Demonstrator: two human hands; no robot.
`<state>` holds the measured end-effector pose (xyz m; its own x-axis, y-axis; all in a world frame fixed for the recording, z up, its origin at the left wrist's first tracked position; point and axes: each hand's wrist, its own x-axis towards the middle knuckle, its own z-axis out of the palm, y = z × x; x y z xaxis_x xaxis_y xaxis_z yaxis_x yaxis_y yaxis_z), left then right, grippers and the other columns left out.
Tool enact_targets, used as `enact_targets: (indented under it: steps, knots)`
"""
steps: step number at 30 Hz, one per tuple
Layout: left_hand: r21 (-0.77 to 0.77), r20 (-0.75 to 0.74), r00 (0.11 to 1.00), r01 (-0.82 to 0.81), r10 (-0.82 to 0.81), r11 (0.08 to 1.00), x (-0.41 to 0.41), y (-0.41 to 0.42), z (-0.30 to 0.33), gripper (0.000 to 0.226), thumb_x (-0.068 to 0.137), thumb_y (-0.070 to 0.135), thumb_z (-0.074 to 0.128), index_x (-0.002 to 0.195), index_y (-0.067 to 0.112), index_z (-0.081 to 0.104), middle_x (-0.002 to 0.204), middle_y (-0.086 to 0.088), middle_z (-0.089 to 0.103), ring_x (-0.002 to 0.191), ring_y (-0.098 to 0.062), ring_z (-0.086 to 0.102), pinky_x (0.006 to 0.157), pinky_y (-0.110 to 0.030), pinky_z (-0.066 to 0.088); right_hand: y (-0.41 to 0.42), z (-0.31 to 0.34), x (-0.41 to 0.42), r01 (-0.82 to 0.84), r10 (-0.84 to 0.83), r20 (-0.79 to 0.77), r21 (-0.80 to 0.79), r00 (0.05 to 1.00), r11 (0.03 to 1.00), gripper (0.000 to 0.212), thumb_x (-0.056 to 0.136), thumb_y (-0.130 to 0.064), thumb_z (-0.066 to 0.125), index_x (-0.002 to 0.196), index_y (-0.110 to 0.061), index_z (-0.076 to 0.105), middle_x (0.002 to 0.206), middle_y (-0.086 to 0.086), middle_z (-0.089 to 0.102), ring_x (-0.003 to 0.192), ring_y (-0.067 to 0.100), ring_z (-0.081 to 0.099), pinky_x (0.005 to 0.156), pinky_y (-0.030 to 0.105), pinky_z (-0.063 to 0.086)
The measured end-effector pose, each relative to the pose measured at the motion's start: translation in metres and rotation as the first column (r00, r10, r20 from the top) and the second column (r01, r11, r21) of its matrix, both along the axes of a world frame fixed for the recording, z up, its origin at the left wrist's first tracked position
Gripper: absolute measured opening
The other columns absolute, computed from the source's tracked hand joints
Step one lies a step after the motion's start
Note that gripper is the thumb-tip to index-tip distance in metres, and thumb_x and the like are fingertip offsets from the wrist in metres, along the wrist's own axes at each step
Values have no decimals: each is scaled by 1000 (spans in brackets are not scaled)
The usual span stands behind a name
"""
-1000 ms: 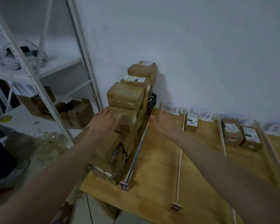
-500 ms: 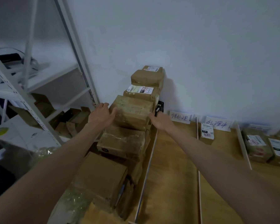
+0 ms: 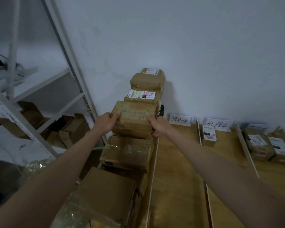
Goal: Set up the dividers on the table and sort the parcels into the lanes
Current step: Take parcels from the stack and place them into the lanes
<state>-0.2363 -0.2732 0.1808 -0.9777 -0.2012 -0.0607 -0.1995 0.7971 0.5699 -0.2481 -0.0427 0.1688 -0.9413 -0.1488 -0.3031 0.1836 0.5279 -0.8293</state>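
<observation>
while both hands' fingers grip one parcel (image 3: 133, 119) | left hand (image 3: 104, 122) | right hand (image 3: 158, 126) | three dividers (image 3: 199, 134)

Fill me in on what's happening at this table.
A person is sorting parcels. Both hands, left and right, grip the sides of one brown parcel in the stack along the table's left edge. White dividers already split the table into lanes with handwritten labels at the wall. One small box sits in the second lane, and two parcels lie further right.
</observation>
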Motion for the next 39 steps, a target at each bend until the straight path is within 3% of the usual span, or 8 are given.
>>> enact_targets:
  steps: [5,11,16,19,24,28,33,39]
  knots:
    - [52,-61,998,27,-24,998,11,-5,16,59,99,59,39,118,6,59,110,-10,62,92,-23,56,76,-33,41,0,23,24,66,-66,-89,2,994,998,71,97,-64,37,135,-5,52,121,12,63,83,22,68,64,25,56]
    - [145,-130,991,30,-11,989,37,-5,40,67,93,69,41,122,10,58,111,-4,60,96,-21,57,81,-35,45,12,45,69,86,-96,-155,-71,983,994,55,100,-56,40,134,-14,50,125,7,60,106,25,62,88,38,57]
    - [366,-63,998,29,-7,930,69,0,56,91,86,84,19,127,13,58,120,-12,63,99,-28,61,84,-40,48,27,43,111,56,-107,-145,-317,984,947,51,98,-25,59,144,-22,38,127,-3,57,106,12,57,72,24,49]
    - [371,-17,998,65,-63,926,86,3,58,96,83,87,19,141,17,50,130,-11,58,102,-29,60,83,-39,51,36,39,131,64,-141,-166,-400,976,914,54,90,-14,61,140,-24,43,132,0,58,118,19,56,93,37,52]
    - [520,4,993,100,-119,848,107,10,50,81,90,77,33,143,16,42,126,-5,52,107,-26,56,77,-35,48,46,43,157,159,-255,-74,-610,964,777,35,91,-28,48,119,-8,57,119,11,63,107,28,62,93,47,52]
    - [586,-3,993,100,-121,804,121,21,39,84,84,78,48,137,13,39,131,-5,50,117,-25,51,95,-44,46,45,38,161,284,-407,-127,-531,905,798,21,98,-31,56,112,-15,55,118,8,64,111,25,62,98,50,53]
    - [549,-135,982,187,-135,815,135,34,34,46,93,46,63,119,13,43,119,-2,52,102,-13,50,70,-27,39,53,34,173,346,-457,-107,-511,883,787,41,91,-39,68,123,-23,50,122,7,66,111,21,63,92,46,57]
    - [569,-214,950,310,-227,762,144,47,44,41,92,39,66,118,14,47,118,1,55,102,-11,52,74,-28,40,76,35,202,186,-225,-49,-411,973,893,40,96,-37,62,124,-8,64,117,12,71,113,29,66,94,41,56]
